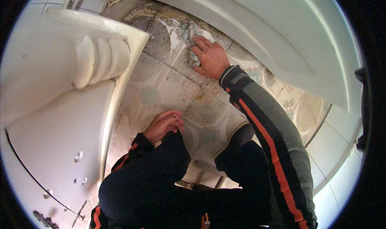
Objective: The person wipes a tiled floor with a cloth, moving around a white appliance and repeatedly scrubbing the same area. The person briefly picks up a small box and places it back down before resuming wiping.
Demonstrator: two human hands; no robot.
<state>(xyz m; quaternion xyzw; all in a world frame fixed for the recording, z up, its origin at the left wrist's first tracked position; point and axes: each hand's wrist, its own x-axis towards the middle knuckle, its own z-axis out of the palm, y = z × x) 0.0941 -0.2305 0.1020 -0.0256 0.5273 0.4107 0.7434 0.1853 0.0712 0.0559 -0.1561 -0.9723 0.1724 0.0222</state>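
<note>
With bent fingers, my right hand presses a crumpled grey-white cloth against the patterned floor tiles. Part of the cloth is hidden under the fingers. Around it the tiles are dark and dirty, with a pale patch beside the cloth. My left hand rests by my left knee, its fingers curled together and nothing visible in them.
A large white curved panel, like a bathtub side, runs along the far right. On the left stands a white fixture with a ridged part. White wall tiles are at the right. Another small scrap lies at the far end.
</note>
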